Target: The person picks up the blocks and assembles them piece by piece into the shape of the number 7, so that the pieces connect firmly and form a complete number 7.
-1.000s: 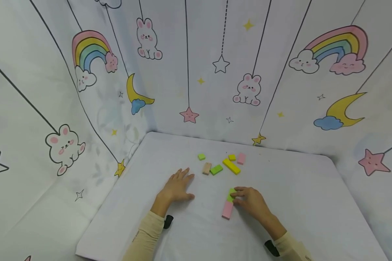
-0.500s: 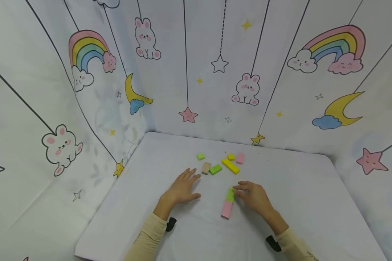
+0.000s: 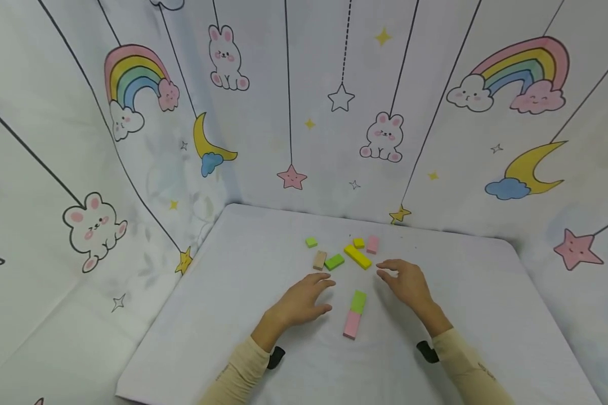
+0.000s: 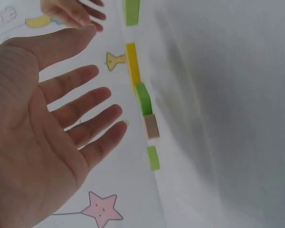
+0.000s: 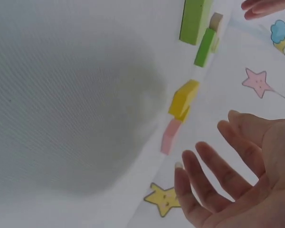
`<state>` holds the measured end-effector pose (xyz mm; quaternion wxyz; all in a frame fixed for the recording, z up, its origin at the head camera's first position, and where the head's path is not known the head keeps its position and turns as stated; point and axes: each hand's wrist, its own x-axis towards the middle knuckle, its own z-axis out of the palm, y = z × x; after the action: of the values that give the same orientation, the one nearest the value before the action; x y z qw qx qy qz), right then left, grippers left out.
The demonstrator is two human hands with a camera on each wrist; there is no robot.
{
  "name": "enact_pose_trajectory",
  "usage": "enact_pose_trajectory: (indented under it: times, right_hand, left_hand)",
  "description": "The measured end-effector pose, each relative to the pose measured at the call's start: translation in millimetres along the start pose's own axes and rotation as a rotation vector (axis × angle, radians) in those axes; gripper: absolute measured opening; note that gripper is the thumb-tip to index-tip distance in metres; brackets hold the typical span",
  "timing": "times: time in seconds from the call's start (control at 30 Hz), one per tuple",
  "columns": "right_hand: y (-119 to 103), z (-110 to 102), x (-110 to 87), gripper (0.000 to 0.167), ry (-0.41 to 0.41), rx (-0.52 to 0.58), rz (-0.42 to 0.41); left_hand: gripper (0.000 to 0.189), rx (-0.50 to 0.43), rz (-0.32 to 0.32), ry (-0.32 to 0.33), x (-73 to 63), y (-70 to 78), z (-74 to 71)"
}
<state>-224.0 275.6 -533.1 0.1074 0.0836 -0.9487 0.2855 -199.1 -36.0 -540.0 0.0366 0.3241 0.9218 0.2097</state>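
A light green block (image 3: 358,301) and a pink block (image 3: 352,325) lie end to end in one line on the white table, between the two hands. To their left is the left hand (image 3: 301,301), its fingers spread and holding nothing. The right hand (image 3: 407,284) hovers to the right, thumb and fingers apart, with nothing in it; its fingertips are near the long yellow block (image 3: 357,257). In the left wrist view the fingers of the left hand (image 4: 61,109) are straight and apart. The right wrist view has the right hand (image 5: 247,166) with loosely bent fingers.
Behind the hands lie a green block (image 3: 334,262), a tan block (image 3: 320,260), a small light green block (image 3: 311,242), a small yellow block (image 3: 358,243) and another pink block (image 3: 372,244). A printed cloth wall (image 3: 263,112) rises at the table's back and sides.
The right hand has let go of the light green block and moved away, up and to the right. The left hand has shifted right. Both lined-up blocks stay put.
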Motion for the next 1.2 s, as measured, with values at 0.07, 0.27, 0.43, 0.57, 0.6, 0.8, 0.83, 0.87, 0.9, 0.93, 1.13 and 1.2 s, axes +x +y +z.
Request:
enact_pose_trajectory:
  times: [0.07, 0.27, 0.43, 0.57, 0.6, 0.8, 0.83, 0.87, 0.9, 0.93, 1.13, 1.2]
  right_hand:
    - [4.4, 1.1, 4.4, 0.022, 0.0, -0.009, 0.022]
    - [19.5, 6.2, 19.5, 0.024, 0.021, -0.019, 0.093]
    - [27.6, 9.2, 28.7, 0.028, 0.005, -0.015, 0.132]
    - [30.3, 11.9, 35.1, 0.031, -0.029, -0.009, 0.168]
    - [31.0, 12.8, 37.1, 0.031, -0.034, -0.011, 0.176]
    - [32.8, 17.5, 50.6, 0.034, -0.049, 0.009, 0.194]
    - [32.8, 18.0, 52.8, 0.035, -0.05, 0.013, 0.196]
    - [32.7, 18.5, 54.8, 0.036, -0.05, 0.017, 0.202]
    - [32.4, 18.7, 56.9, 0.038, -0.052, 0.02, 0.203]
    - [32.2, 18.8, 58.9, 0.039, -0.054, 0.02, 0.203]
    - [34.6, 22.6, 73.4, 0.044, -0.094, -0.018, 0.193]
    - [35.2, 24.8, 77.9, 0.044, -0.105, -0.024, 0.191]
  left_hand:
    - [0.055, 0.009, 0.027, 0.003, 2.0, 3.1, 4.0]
    - [0.044, 0.022, 0.134, 0.022, 6.7, 12.7, 12.1]
    - [0.041, 0.03, 0.193, 0.043, 9.2, 17.4, 20.7]
    - [0.039, 0.023, 0.214, 0.043, 12.2, 19.2, 30.0]
    - [0.038, 0.021, 0.224, 0.044, 13.2, 19.6, 32.0]
    - [0.034, 0.044, 0.346, 0.081, 18.8, 23.3, 39.1]
    - [0.033, 0.049, 0.364, 0.087, 19.3, 23.9, 39.8]
    - [0.033, 0.055, 0.377, 0.091, 19.6, 24.7, 40.3]
    - [0.033, 0.066, 0.388, 0.095, 19.8, 25.6, 40.7]
    - [0.034, 0.071, 0.391, 0.09, 19.7, 26.6, 41.1]
    - [0.033, 0.16, 0.372, 0.07, 18.7, 31.6, 43.2]
    - [0.032, 0.185, 0.36, 0.071, 17.9, 32.4, 43.0]
